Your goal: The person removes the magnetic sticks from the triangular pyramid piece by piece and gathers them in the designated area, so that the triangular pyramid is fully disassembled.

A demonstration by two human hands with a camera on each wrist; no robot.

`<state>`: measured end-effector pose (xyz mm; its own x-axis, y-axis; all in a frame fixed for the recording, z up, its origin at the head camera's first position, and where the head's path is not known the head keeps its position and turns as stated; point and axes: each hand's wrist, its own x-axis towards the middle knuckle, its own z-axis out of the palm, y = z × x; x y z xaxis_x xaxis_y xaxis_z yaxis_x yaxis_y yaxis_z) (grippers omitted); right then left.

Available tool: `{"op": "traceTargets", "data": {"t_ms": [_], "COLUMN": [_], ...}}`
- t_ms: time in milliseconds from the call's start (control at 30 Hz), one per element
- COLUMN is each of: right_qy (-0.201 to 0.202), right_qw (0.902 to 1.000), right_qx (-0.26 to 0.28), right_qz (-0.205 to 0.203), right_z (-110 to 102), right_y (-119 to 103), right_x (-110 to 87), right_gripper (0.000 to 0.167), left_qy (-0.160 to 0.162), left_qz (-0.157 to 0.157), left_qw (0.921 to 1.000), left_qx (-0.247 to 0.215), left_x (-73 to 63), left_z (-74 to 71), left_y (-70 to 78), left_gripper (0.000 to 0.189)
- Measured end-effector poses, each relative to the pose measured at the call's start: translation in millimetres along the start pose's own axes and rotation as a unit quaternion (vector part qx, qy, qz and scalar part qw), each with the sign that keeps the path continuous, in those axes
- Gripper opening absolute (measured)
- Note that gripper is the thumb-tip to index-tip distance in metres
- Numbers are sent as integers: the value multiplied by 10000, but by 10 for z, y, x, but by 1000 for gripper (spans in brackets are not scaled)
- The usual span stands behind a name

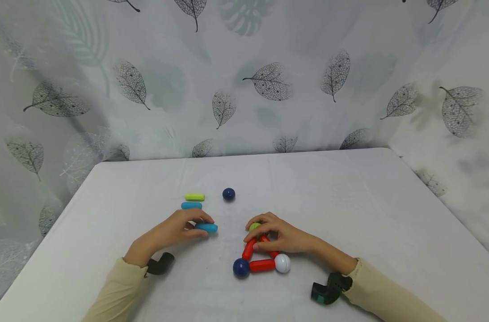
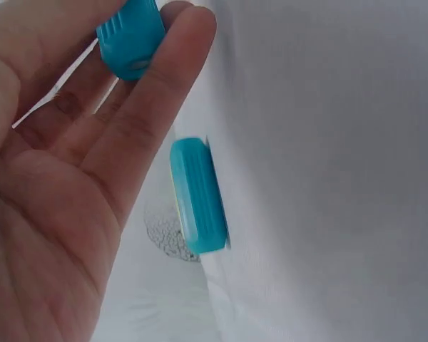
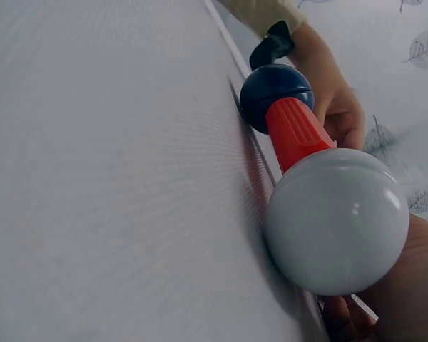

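Between thumb and fingers, my left hand (image 1: 176, 230) pinches a blue rod (image 1: 206, 227), whose end (image 2: 132, 46) also shows in the left wrist view. My right hand (image 1: 286, 236) holds a triangle by its top corner, fingers curled over a green ball (image 1: 254, 226) and thumb by the red rods. A red rod (image 1: 262, 265) joins the navy ball (image 1: 241, 268) and the white ball (image 1: 282, 263) at the near side. In the right wrist view the white ball (image 3: 337, 222) looms large, partly covering the right hand.
Beyond the left hand, a second blue rod (image 1: 191, 205) and a yellow-green rod (image 1: 194, 197) lie on the white table (image 1: 349, 201). A loose navy ball (image 1: 229, 194) sits to their right. Leaf-patterned cloth (image 1: 168, 89) hangs behind the table.
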<state>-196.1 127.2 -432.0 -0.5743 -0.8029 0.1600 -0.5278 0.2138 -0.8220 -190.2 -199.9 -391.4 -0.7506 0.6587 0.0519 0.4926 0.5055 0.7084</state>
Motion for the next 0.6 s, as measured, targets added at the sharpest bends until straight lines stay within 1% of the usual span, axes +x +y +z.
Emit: {"op": "traceTargets", "data": {"t_ms": [133,233,367,600], "right_qy": [12,18,49,92], "right_qw": [10000,10000,9999,9998], "right_qx": [-7,-3,19,21], "right_qz": [-21,-48,-105,-162], "right_z": [1,1,6,16], "right_y": [-7,-7,-4,-4], "right_x": [-4,-5,-2,1], "right_gripper": [22,22,22,22], "left_qy": [178,349,579,880], "left_qz": [18,114,16,-284], "left_qw": [9998,9993,9982,9940], "left_qx": [-131,-65,183,581], "left_x": [-34,-60,-104,-183], "left_z": [-50,-90,-146,-207], "left_y": [-29,-68,-131,-237], "left_gripper": [26,27,29,27]}}
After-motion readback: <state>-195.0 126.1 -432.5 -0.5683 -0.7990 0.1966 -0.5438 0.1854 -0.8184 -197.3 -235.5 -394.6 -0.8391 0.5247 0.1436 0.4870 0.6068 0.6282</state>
